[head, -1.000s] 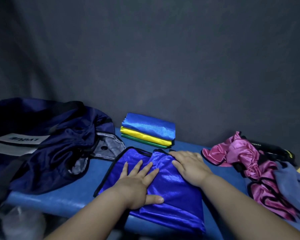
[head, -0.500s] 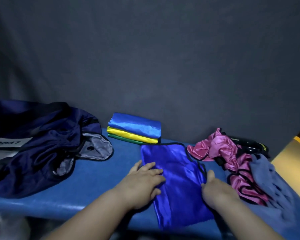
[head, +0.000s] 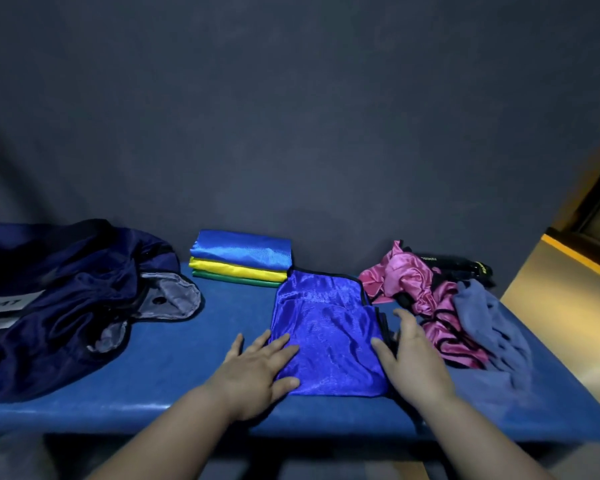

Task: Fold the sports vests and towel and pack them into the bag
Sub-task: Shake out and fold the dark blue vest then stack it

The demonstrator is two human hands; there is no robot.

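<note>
**Head view.** The left hand (head: 253, 368) lies flat, its fingers (head: 278, 344) straight and spread. Their tips rest on the left edge of the violet vest (head: 326, 334) and the thumb lies on its near left corner; nothing is gripped. The right hand (head: 416, 362) is likewise uncurled. Its thumb rests on the vest's right margin, and its fingers (head: 404, 320) extend away from the person along the black-trimmed right edge. Whether they touch the trim cannot be told.

The violet vest, folded into a narrow rectangle, lies on the blue table (head: 174, 341) between the two sets of fingers. It reaches from near the table's front edge toward the dark backdrop (head: 291, 116).

Beyond the left fingers, against the backdrop, sits a folded stack (head: 239, 265) of three vests: blue on top, yellow in the middle, green beneath. Its right end is just beside the violet vest's far left corner.

Well to the left of the left fingers the dark blue bag (head: 66, 299) lies slumped, with grey lining showing.

Just right of the right fingers lies a crumpled pink vest (head: 416, 282) with black trim. Further right, touching it, is the unfolded grey-blue towel (head: 485, 317). A black object (head: 454, 265) behind the pink vest is too dark to identify.
</note>
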